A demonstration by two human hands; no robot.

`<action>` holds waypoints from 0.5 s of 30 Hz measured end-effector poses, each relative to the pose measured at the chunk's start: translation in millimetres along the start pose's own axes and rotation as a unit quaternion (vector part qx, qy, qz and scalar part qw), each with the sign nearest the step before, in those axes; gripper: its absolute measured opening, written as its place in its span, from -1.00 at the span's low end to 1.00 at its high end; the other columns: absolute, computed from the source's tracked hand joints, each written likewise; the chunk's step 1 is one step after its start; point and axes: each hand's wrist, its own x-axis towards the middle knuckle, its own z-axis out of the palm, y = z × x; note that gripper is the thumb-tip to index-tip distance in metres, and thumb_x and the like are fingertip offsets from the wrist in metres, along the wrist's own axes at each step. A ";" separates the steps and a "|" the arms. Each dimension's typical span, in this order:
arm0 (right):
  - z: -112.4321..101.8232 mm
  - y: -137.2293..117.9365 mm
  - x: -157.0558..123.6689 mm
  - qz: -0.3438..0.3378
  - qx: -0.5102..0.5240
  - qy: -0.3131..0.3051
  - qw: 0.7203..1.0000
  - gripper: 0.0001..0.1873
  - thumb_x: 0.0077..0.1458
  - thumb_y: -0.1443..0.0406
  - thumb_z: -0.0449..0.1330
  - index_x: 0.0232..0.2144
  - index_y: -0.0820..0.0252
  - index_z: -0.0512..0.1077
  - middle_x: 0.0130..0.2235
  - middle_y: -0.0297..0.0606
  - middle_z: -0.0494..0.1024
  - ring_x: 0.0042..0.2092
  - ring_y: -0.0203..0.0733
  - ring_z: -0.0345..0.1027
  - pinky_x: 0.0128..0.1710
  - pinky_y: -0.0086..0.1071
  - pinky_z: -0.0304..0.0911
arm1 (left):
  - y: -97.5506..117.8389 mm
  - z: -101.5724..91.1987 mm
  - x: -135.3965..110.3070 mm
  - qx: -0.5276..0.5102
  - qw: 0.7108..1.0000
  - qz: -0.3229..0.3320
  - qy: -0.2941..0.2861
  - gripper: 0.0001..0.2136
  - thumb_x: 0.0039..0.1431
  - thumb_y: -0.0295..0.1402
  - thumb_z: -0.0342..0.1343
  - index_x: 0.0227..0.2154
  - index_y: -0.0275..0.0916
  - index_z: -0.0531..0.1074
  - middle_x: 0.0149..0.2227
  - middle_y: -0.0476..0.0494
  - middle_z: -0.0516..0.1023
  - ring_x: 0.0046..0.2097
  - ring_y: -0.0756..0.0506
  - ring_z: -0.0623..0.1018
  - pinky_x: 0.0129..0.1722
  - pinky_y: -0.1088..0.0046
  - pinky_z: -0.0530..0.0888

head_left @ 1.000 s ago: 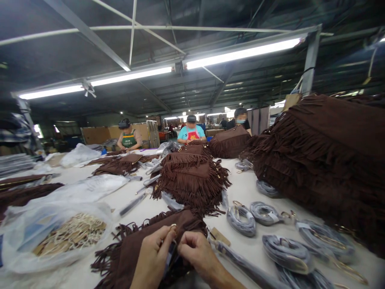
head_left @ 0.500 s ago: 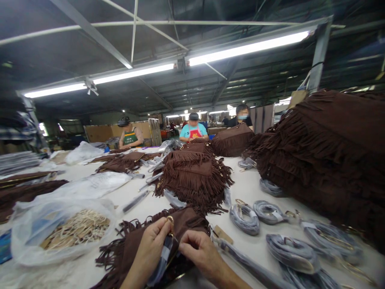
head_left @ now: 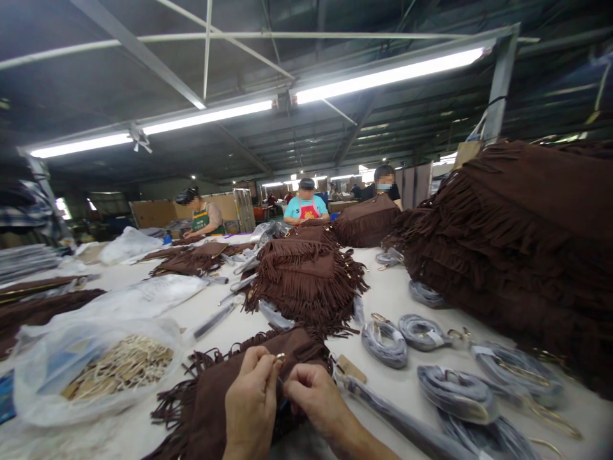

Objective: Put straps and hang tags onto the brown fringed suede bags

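Fringed brown suede bag [head_left: 211,399], flat under both hands [head_left: 251,399]

Bare left hand [head_left: 251,399], bare right hand [head_left: 316,396], bare right forearm [head_left: 364,441]

Single head-worn camera, wide view from the person's own head height, facing forward and down along the white table [head_left: 393,294], left hand [head_left: 251,402] and right hand [head_left: 316,396] close at near edge, co-workers [head_left: 306,211] far off, ceiling beams [head_left: 134,41] overhead

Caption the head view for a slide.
The left hand pinches a gold ring above a fringed brown suede bag, the right hand close by, coiled grey straps alongside.
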 end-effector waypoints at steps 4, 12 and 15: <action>3.5 2.5 -1.8 -0.018 0.009 -0.001 1.000 -0.83 -0.16 0.26 0.09 -0.68 0.18 0.29 -0.69 -0.45 0.29 -0.61 -0.36 0.10 -0.58 -0.47 -0.02 | 6.5 0.6 -6.4 -0.009 1.000 0.007 0.004 -0.76 0.32 -0.31 -0.10 -0.44 -0.18 0.38 -0.27 -0.05 0.44 -0.37 0.03 0.51 -0.34 0.60 0.39; 3.4 6.7 -11.3 -0.044 -0.050 -0.003 0.998 -0.81 -0.10 0.25 0.12 -0.66 0.19 0.31 -0.66 -0.40 0.35 -0.57 -0.32 0.16 -0.54 -0.46 0.04 | -2.7 -15.8 -4.2 -0.199 0.968 -0.059 -0.140 -0.77 0.14 -0.40 -0.06 -0.35 -0.22 0.53 -0.30 -0.16 0.54 -0.24 -0.10 0.57 -0.23 0.49 0.49; 3.0 7.6 -12.4 -0.028 -0.096 0.002 0.995 -0.87 -0.12 0.35 0.09 -0.65 0.19 0.32 -0.65 -0.40 0.37 -0.57 -0.31 0.20 -0.55 -0.47 0.03 | -12.3 -16.1 -0.3 -0.239 0.940 -0.151 -0.193 -0.71 0.02 -0.42 -0.09 -0.32 -0.27 0.53 -0.32 -0.16 0.55 -0.39 -0.08 0.57 -0.42 0.47 0.50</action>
